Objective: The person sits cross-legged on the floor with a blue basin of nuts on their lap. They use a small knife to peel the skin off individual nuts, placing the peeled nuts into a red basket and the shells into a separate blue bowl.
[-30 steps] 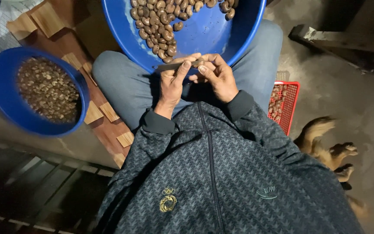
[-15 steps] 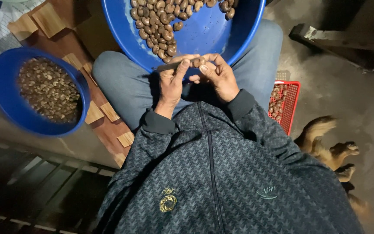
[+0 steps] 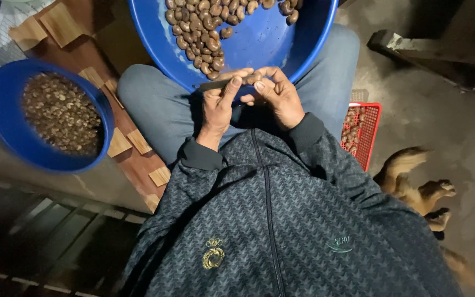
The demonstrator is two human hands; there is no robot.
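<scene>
Brown, small nut (image 3: 252,78) sits pinched between both hands (image 3: 248,96) over blue basin (image 3: 281,49).

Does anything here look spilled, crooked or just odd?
Nothing looks spilled: the nuts stay inside the big blue basin, the smaller blue bowl and the red basket. One oddity: a dog lies close beside the person.

Plastic, cloth and wood
Glossy blue plastic basin (image 3: 281,38) holds matt brown nuts (image 3: 202,27); the jacket (image 3: 281,220) is patterned knit cloth, the wooden blocks (image 3: 138,140) are smooth.
</scene>
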